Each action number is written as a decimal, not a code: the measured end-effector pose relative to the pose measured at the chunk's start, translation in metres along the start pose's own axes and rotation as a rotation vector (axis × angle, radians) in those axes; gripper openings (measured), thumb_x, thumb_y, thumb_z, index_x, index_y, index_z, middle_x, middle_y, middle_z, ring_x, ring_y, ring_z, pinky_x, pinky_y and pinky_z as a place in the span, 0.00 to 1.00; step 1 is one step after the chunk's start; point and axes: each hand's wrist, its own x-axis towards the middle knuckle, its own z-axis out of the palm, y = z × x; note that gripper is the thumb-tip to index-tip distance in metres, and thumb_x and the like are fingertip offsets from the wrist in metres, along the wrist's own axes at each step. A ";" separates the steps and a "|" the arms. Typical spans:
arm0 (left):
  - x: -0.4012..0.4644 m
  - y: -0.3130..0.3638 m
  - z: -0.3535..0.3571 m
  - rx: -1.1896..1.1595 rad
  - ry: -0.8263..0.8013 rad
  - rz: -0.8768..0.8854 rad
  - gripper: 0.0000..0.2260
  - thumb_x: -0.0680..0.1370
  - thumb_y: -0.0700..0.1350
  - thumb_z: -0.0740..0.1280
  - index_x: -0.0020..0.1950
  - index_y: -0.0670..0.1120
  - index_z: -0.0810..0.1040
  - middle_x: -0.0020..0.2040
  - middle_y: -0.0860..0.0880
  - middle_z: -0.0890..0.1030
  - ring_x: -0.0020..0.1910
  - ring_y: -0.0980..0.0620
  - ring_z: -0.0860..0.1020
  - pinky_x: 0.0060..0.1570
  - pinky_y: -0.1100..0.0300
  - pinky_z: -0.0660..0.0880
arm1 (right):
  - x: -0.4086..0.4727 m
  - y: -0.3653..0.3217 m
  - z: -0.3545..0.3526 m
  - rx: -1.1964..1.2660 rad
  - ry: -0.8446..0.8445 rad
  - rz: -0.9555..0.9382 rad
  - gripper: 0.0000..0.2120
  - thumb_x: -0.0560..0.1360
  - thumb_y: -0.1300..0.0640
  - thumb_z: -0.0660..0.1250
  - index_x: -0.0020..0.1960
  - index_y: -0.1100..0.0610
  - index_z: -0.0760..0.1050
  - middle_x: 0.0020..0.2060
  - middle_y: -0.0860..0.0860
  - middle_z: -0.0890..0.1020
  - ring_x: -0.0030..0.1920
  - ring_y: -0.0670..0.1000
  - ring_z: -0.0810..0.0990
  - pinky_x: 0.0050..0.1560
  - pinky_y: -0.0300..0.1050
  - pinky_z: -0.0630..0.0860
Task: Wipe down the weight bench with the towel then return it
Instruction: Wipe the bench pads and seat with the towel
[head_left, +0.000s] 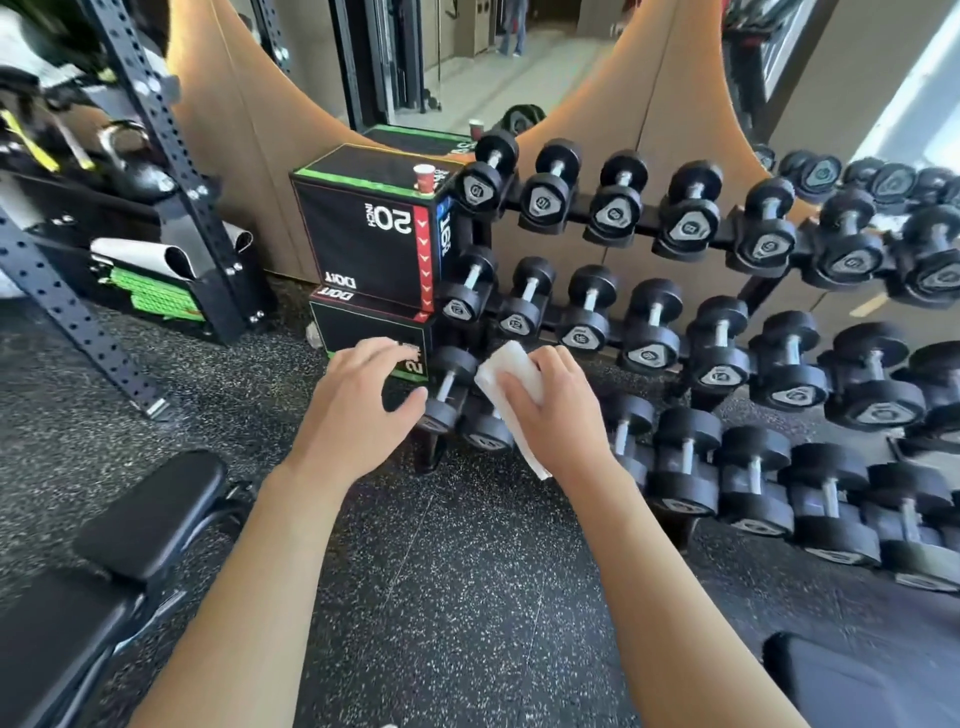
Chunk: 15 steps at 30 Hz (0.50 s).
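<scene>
Near the middle of the frame, the right hand (553, 405) is closed around a folded white towel (511, 384), fingers curled over its top and the cloth sticking out above the knuckles and trailing below the wrist. The left hand (358, 400) is just to the left of it, loosely open with fingers spread and bent, holding nothing; its thumb tip is right next to the end of a small dumbbell (447, 387) on the lowest tier, though contact cannot be told. Both bare forearms reach up from the bottom edge of the frame.

The hands sit in front of the left end of a dumbbell rack (737, 241) that runs across the right half of the frame in 3 sloping tiers of black dumbbells with grey end caps. Left of the rack, 2 black plyo boxes (369, 228) are stacked against a tan wall; the upper one reads "20" and "16" upside down. A red and white paper cup (423, 177) stands on the top box.

The weight bench (150, 512), with black padding, lies in the lower left corner, well apart from the towel. Another black pad (841, 680) shows in the lower right corner. A perforated black steel rack (156, 135) fills the upper left. The floor (467, 571) is black rubber flecked with white.
</scene>
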 end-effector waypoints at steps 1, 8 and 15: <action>0.004 -0.015 -0.006 -0.002 -0.003 -0.004 0.20 0.81 0.55 0.68 0.73 0.54 0.75 0.72 0.57 0.73 0.72 0.51 0.67 0.71 0.52 0.67 | 0.006 -0.011 0.012 0.007 0.002 0.002 0.12 0.81 0.42 0.63 0.53 0.50 0.69 0.47 0.45 0.72 0.48 0.50 0.73 0.47 0.51 0.73; 0.020 -0.101 -0.045 -0.019 -0.005 -0.041 0.21 0.81 0.56 0.67 0.73 0.54 0.74 0.72 0.57 0.72 0.73 0.53 0.65 0.72 0.53 0.65 | 0.034 -0.079 0.081 0.004 -0.023 -0.004 0.12 0.81 0.41 0.62 0.51 0.49 0.68 0.46 0.44 0.72 0.46 0.49 0.73 0.46 0.53 0.75; 0.018 -0.158 -0.065 -0.071 0.041 -0.108 0.20 0.81 0.55 0.67 0.72 0.54 0.74 0.72 0.57 0.72 0.72 0.53 0.66 0.72 0.51 0.67 | 0.059 -0.115 0.126 -0.020 -0.080 -0.066 0.11 0.81 0.43 0.64 0.50 0.49 0.68 0.45 0.44 0.71 0.46 0.50 0.72 0.44 0.50 0.71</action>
